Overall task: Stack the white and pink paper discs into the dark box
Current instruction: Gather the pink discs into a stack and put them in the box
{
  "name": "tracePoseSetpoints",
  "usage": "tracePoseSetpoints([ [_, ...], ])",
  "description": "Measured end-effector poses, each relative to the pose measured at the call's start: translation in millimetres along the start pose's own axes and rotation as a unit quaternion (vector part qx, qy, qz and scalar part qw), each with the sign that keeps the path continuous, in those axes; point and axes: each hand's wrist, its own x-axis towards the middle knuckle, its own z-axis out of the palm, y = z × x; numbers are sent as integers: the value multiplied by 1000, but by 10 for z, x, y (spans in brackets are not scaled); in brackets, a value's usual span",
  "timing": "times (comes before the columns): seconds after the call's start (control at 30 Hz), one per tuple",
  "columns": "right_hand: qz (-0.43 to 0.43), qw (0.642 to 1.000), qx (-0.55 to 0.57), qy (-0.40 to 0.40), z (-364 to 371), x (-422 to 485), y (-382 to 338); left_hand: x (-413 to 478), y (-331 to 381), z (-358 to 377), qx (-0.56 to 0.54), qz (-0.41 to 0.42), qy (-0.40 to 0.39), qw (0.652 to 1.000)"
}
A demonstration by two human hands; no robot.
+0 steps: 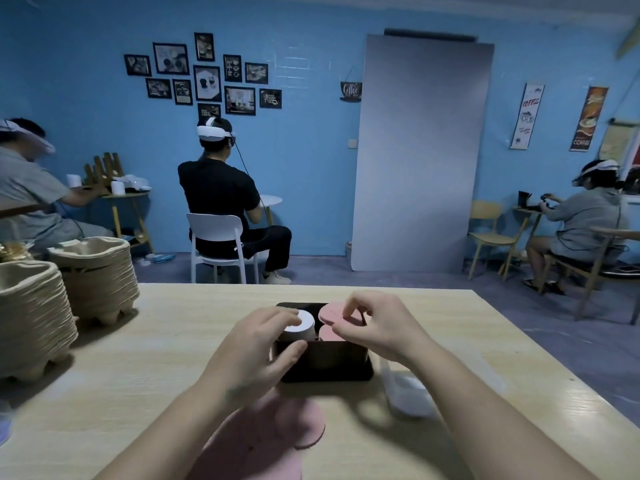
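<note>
Sitting mid-table (460,327), the dark box (334,353) holds white discs (307,322), gripped by the curled left hand (256,346), and pink discs (329,311), pinched by the right hand (377,323). Pulp trays (97,275) crowd the left edge.

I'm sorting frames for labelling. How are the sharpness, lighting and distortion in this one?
Head view: dim, bluish light without glare; the left hand, right hand and dark box are fairly sharp; the loose pink discs nearest the camera are blurred; soft shadows lie on the table; the wide lens slants the wall posters.
</note>
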Motion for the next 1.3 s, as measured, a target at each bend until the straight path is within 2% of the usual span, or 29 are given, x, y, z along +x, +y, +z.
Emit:
tracePoseSetpoints([
  [0.2,28,985,-158,-66,132,288,128,-155,-56,171,-2,7,-1,1000],
  [0.47,40,962,-253,-94,242,416,117,-207,-77,198,-17,4,-10,1000],
  [0.83,80,947,-262,-170,242,458,20,-222,-52,160,-20,-5,-30,999],
  [0.93,88,959,-225,-149,207,417,12,-221,-36,126,-20,-7,-37,999],
  [1.03,78,981,-148,-96,144,317,26,-226,-19,73,-28,-14,-30,999],
  [1.17,-4,997,-82,-9,118,76,-16,-278,31,-37,-32,-14,-17,999],
  [1.3,-83,995,-12,56,193,-327,-216,-415,79,-156,-12,0,-6,1000],
])
